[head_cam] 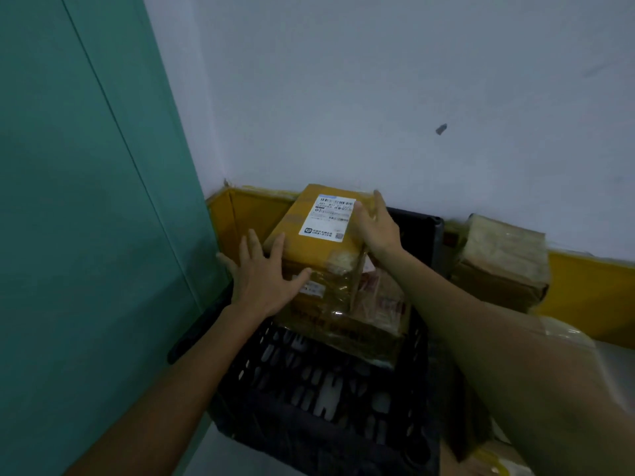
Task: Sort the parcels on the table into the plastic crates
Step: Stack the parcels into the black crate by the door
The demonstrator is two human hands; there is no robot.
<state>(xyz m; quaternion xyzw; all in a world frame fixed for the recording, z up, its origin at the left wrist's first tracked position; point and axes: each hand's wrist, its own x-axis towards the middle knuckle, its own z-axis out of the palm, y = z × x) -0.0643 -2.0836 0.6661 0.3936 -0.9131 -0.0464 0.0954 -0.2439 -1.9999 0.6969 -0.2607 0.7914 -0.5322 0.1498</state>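
A yellow-brown cardboard parcel [309, 235] with a white shipping label lies on top of a stack of taped parcels [347, 310] inside a black plastic crate [309, 383]. My left hand [264, 276] rests with fingers spread against the top parcel's near left corner. On the parcel's right edge, my right hand [378, 225] presses flat beside the label. Both hands touch the parcel; neither wraps around it.
A green door [86, 201] stands close on the left. The white wall [378, 97] with a yellow base band is right behind the crate. Another stack of taped parcels [501, 262] sits to the right, and more wrapped parcels [494, 465] lie at the bottom right.
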